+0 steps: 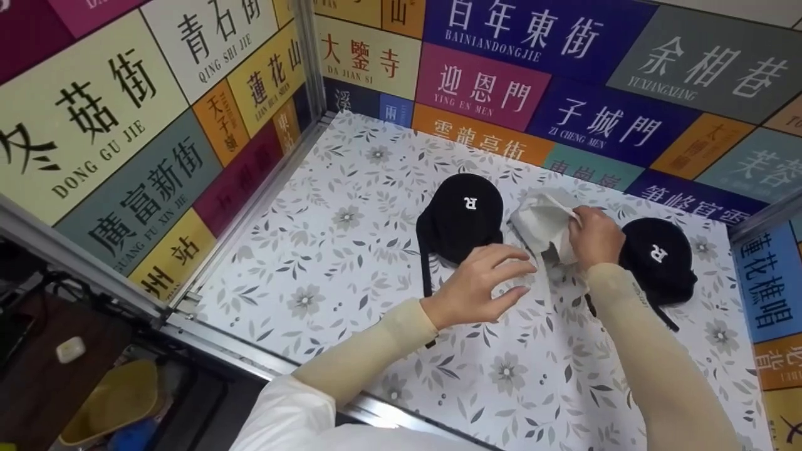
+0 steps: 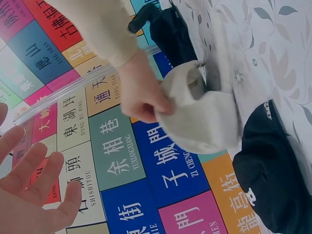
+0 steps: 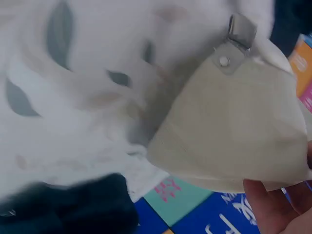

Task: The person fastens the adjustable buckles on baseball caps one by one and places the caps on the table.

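Between two black, R-marked caps (image 1: 467, 219) on a floral surface (image 1: 263, 275), a cream buckle-strap cap (image 1: 542, 216) is pinched at its edge by the right hand (image 1: 598, 237), the left hand (image 1: 479, 285) spread and empty, its fabric probably light, soft, easily crumpled, so best held by that edge.

Cap (image 1: 540, 220) between two other caps (image 1: 463, 219)

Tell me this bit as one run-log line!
right hand: grips white cap | left hand: empty | left black cap, right black cap: on floral cloth
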The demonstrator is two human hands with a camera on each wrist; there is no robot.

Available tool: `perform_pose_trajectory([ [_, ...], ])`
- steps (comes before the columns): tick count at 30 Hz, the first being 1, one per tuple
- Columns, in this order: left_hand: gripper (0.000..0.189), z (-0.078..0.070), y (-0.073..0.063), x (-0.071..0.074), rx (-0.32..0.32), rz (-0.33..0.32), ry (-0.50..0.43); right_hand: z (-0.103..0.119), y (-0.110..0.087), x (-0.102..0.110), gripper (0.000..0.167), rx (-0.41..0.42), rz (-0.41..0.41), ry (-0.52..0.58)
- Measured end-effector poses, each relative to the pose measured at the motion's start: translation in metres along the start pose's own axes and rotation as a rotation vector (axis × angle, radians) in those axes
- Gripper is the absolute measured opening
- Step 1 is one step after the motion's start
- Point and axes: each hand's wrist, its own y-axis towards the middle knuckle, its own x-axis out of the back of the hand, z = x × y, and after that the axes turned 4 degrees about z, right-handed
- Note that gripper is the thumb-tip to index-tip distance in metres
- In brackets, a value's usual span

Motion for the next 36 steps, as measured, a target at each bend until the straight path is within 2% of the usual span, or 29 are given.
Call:
perform_pose_trajectory([
  [6,0.028,0.000,-0.005,0.002,0.017,-0.005,-0.016,0.008,0.010,0.035,0.025,-0.065,-0.052,0.044],
  [10,0.029,-0.001,-0.003,0.002,0.015,0.001,-0.043,0.015,0.006,0.060,0.031,-0.124,-0.082,0.075],
  [14,0.029,0.000,-0.002,0.003,0.004,-0.005,-0.053,0.030,-0.003,0.081,0.030,-0.102,-0.139,0.100],
  [17,0.027,0.001,-0.001,0.003,-0.010,-0.037,-0.042,0.046,-0.012,0.098,0.027,-0.049,-0.139,0.102],
  [25,0.025,-0.003,0.005,0.012,-0.037,-0.149,-0.019,0.090,-0.035,0.141,0.021,0.092,-0.023,0.116],
  [29,0.024,-0.006,0.009,0.019,-0.035,-0.180,-0.006,0.105,-0.047,0.150,0.017,0.142,0.116,0.170],
  [32,0.024,-0.008,0.011,0.023,-0.043,-0.209,-0.006,0.115,-0.057,0.154,0.016,0.144,0.240,0.217],
  [36,0.027,-0.012,0.011,0.026,-0.059,-0.242,-0.019,0.126,-0.071,0.161,0.014,0.137,0.357,0.271],
])
